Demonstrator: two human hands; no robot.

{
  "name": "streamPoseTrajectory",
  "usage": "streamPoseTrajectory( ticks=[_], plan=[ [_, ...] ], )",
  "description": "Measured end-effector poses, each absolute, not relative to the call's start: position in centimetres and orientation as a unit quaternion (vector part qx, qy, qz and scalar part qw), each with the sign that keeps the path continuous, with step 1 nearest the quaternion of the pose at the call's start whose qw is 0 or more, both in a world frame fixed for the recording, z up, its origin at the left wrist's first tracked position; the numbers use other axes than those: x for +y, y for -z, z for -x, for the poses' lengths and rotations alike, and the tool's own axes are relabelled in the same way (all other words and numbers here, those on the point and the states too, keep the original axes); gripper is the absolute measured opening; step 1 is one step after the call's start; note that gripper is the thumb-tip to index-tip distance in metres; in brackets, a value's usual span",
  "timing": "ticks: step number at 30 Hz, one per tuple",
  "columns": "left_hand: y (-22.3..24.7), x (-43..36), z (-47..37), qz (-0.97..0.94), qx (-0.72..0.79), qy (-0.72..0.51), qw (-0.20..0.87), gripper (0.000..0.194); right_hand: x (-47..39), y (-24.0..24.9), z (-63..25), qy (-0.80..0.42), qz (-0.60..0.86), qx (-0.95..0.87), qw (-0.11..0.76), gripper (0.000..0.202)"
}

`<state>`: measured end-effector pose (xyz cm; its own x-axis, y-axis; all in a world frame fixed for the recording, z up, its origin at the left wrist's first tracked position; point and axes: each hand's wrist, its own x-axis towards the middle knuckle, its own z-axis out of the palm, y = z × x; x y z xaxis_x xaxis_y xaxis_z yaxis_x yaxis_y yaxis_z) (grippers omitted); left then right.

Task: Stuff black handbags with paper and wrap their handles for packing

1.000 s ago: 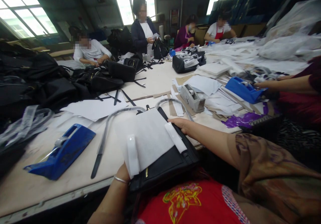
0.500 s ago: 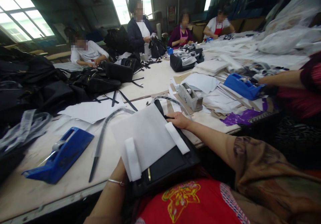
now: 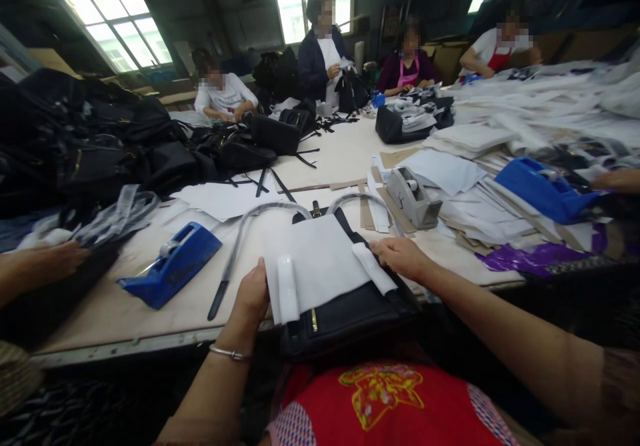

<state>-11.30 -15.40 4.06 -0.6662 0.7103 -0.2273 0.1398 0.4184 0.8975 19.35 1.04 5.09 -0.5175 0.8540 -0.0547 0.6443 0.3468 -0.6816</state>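
A black bag (image 3: 345, 319) with a gold zipper pull lies tilted at the table's front edge, close to my body. Over its front is a white sheet (image 3: 325, 259). White wrapping covers a strip on each side: the left wrapped strip (image 3: 287, 289) and the right wrapped strip (image 3: 374, 269). My left hand (image 3: 254, 293) is closed on the left edge of bag and sheet, its fingers mostly hidden behind. On the right, my right hand (image 3: 400, 256) pinches the bag's edge beside the wrapped strip. Plastic-covered straps (image 3: 237, 246) arch out beyond the bag.
A blue tape dispenser (image 3: 173, 266) sits left, a grey one (image 3: 414, 199) ahead right, another blue one (image 3: 545, 189) farther right. Paper sheets (image 3: 450, 206) pile nearby. Black bags (image 3: 125, 153) heap left. A co-worker's hand (image 3: 50, 263) reaches in at left; several people work across the table.
The view has swung left. My left hand, mostly hidden behind the sheet before, now shows at its left edge. The bag's top strap has come into sight, and a co-worker's hand has appeared at left.
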Motion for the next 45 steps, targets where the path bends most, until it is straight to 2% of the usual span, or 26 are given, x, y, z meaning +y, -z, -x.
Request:
streamPoseTrajectory(
  ticks=[3,6,9,12,14,19,24,28,32,35,38,40,43,45],
  plan=[
    [-5.1,-15.5,11.1,-0.303,0.779,-0.474,0.278,0.062,-1.4,-5.9,-19.1,-0.318,0.461,-0.821,0.114,0.043],
    [-5.6,-15.3,10.6,-0.351,0.786,-0.447,0.244,0.047,-2.8,-6.0,-19.0,-0.362,0.472,-0.790,0.147,0.029],
    [-5.7,-14.9,10.1,-0.421,0.798,-0.373,0.216,0.034,-3.6,-6.0,-19.6,-0.519,0.452,-0.685,0.240,0.042],
    [-6.0,-14.5,9.8,-0.482,0.793,-0.310,0.208,0.037,-4.2,-6.0,-20.5,-0.602,0.425,-0.610,0.290,0.048],
    [-6.3,-14.3,9.6,-0.509,0.786,-0.284,0.204,0.037,-4.5,-5.9,-21.1,-0.582,0.440,-0.623,0.282,0.043],
    [-6.3,-14.1,9.1,-0.563,0.794,-0.179,0.147,0.039,-3.9,-4.8,-22.3,-0.455,0.487,-0.717,0.203,0.028],
    [-5.4,-14.9,8.0,-0.505,0.827,-0.235,0.073,0.040,-3.7,-5.1,-22.8,-0.341,0.486,-0.797,0.109,0.024],
    [-5.0,-15.2,8.0,-0.491,0.831,-0.251,0.076,0.034,-4.0,-5.3,-22.4,-0.348,0.494,-0.793,0.080,0.022],
    [-4.8,-15.0,8.8,-0.483,0.826,-0.255,0.138,0.034,-4.1,-4.9,-22.1,-0.469,0.519,-0.703,0.126,0.028],
    [-4.5,-14.9,9.1,-0.462,0.829,-0.266,0.168,0.034,-4.2,-4.2,-22.2,-0.473,0.522,-0.692,0.158,0.043],
    [-4.3,-14.7,9.1,-0.458,0.829,-0.257,0.193,0.047,-4.1,-3.5,-22.3,-0.442,0.508,-0.729,0.125,0.068],
    [-4.3,-14.4,9.4,-0.473,0.822,-0.242,0.203,0.048,-3.9,-3.3,-22.4,-0.441,0.485,-0.749,0.097,0.076],
    [-5.0,-13.8,10.3,-0.498,0.812,-0.224,0.207,0.049,-3.0,-3.6,-23.0,-0.437,0.465,-0.766,0.078,0.070],
    [-5.8,-13.4,11.0,-0.502,0.811,-0.234,0.189,0.051,-2.0,-4.0,-23.8,-0.380,0.501,-0.770,0.108,0.058]
  ],
)
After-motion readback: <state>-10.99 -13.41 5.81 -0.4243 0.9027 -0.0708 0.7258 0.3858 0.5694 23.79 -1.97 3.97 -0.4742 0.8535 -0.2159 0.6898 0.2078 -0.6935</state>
